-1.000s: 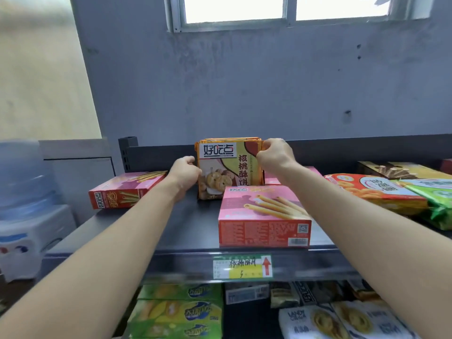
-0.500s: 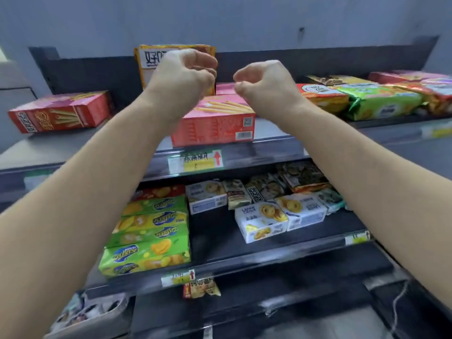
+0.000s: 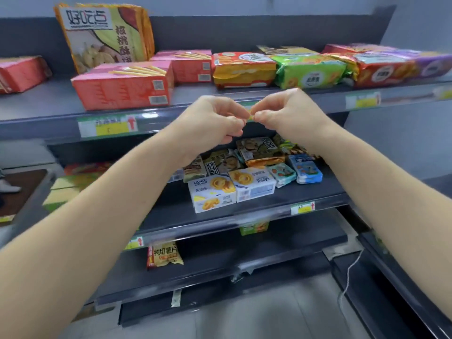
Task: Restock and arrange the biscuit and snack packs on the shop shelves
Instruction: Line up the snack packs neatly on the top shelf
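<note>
Hovering left hand [image 3: 210, 118] below pink box [image 3: 122, 86]

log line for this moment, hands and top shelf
left hand: curled, no pack | right hand: curled, no pack | tall biscuit pack: upright, top shelf back | pink box: flat before it

Three flat pink-and-red cardboard biscuit-stick boxes [image 3: 122, 85], two white cardboard cookie cartons [image 3: 212, 194], one yellow foil crisp bag [image 3: 165, 255], one white cord [image 3: 350, 272]
</note>
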